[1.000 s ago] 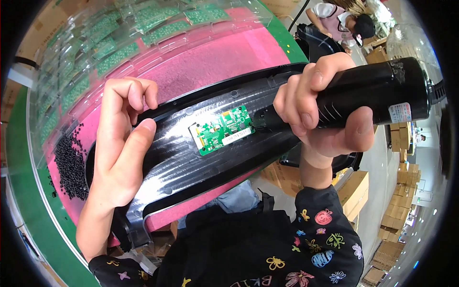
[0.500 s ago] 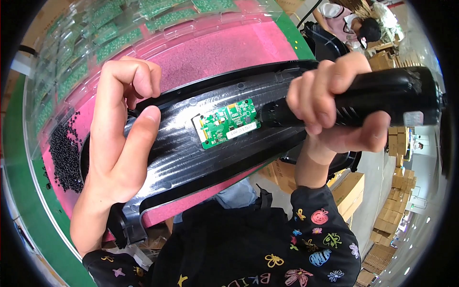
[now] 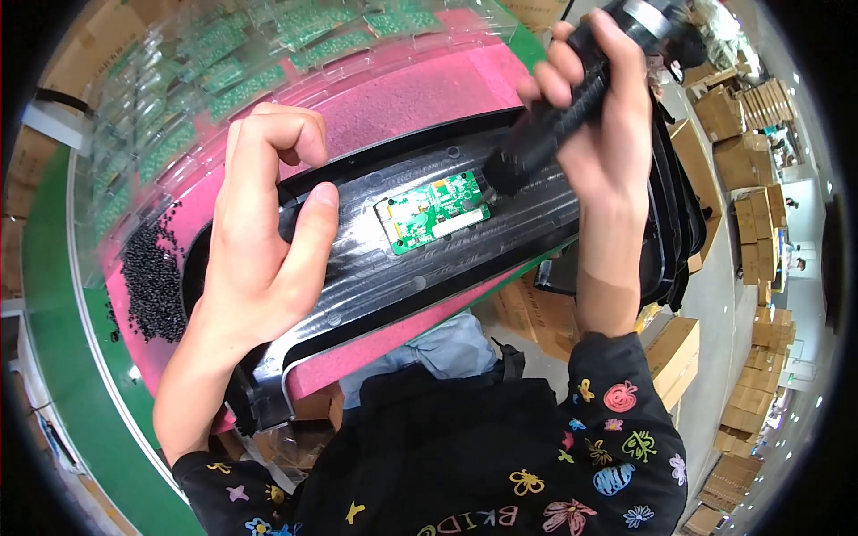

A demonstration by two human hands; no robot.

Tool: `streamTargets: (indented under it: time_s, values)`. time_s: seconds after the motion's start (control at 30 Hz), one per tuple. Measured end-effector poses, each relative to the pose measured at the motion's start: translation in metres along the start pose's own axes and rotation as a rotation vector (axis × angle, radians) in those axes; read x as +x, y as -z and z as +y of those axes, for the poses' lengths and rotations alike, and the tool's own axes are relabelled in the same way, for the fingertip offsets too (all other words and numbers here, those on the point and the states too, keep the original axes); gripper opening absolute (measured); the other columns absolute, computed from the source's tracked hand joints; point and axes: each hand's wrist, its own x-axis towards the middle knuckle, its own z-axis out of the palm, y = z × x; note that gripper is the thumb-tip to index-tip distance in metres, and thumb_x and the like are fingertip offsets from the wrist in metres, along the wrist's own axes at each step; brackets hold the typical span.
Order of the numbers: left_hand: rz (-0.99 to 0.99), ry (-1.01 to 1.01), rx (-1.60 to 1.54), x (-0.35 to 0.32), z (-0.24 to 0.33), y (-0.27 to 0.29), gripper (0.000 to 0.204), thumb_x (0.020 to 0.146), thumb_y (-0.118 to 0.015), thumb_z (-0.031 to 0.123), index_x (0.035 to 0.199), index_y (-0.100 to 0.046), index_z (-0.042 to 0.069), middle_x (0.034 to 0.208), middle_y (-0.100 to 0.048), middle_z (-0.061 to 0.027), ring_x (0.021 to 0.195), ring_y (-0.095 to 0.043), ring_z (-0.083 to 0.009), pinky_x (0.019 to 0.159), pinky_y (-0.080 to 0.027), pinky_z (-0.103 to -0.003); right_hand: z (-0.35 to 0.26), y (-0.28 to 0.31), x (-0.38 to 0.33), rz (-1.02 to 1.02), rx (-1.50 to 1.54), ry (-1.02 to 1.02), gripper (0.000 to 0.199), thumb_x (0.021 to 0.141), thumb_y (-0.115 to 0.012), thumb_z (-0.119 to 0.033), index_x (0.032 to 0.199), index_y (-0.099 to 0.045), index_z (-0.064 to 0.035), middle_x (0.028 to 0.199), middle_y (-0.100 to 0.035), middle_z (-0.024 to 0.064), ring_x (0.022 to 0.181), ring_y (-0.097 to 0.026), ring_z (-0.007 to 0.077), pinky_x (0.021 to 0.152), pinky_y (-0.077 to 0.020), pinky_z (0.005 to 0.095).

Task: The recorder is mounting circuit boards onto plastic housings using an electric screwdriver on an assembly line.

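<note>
A green circuit board [image 3: 433,219] lies inside a long black shell [image 3: 527,214], near the middle of its glossy, ribbed floor, and the shell rests tilted across a pink mat [image 3: 393,107] on the green bench [image 3: 45,286]. The right hand [image 3: 612,152] has its fingers clenched round a thick black cylindrical tool [image 3: 563,121], which slants down leftward so that its dark nose reaches the right end of the board; blur makes it impossible to tell whether the tip touches. The left hand [image 3: 268,250] is over the shell's left end, its index finger bent near the far rim and its thumb stretched out above the inside, with a gap between the two; whether its hidden fingers grip the rim cannot be told. A heap of small black pieces [image 3: 150,277] lies on the mat left of the shell, and clear plastic trays [image 3: 344,67] with more green boards stand beyond it
</note>
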Motion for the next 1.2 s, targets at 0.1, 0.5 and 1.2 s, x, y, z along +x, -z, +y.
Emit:
streamTargets:
  time_s: [0.1, 0.5, 1.2]
  values:
    - [-0.014, -0.024, 0.094, 0.001, 0.004, 0.002, 0.03, 0.078, -0.057, -0.006, 0.106, -0.047, 0.0, 0.103, -0.05, -0.015, 0.097, -0.048, -0.0299, 0.091, -0.041, -0.037, 0.004, 0.021, 0.026, 0.316, 0.208, -0.13, 0.023, 0.092, -0.065, -0.016, 0.106, -0.055, -0.001, 0.085, -0.058, 0.0077, 0.081, -0.058, 0.0195, 0.079, -0.0511, 0.0405]
    - [-0.525, 0.257, 0.427, 0.004, -0.042, 0.027, 0.031, 0.085, -0.07, 0.015, 0.103, -0.056, -0.005, 0.095, -0.063, -0.0247, 0.098, -0.06, -0.0443, 0.084, -0.048, -0.048, -0.068, -0.025, -0.066, -0.007, -0.315, 0.364, 0.032, 0.094, -0.06, -0.012, 0.123, -0.054, 0.0031, 0.112, -0.06, 0.0157, 0.099, -0.06, 0.0271, 0.086, -0.0531, 0.046]
    - [-0.408, 0.014, 0.48, -0.037, -0.057, 0.016, 0.023, 0.081, -0.063, 0.021, 0.088, -0.062, -0.001, 0.089, -0.065, -0.0117, 0.083, -0.063, -0.0323, 0.079, -0.052, -0.045, -0.239, -0.105, -0.098, -0.528, -0.57, 1.438, 0.025, 0.09, -0.066, -0.013, 0.107, -0.058, 0.0023, 0.098, -0.061, 0.0153, 0.083, -0.06, 0.0246, 0.071, -0.0529, 0.0385]
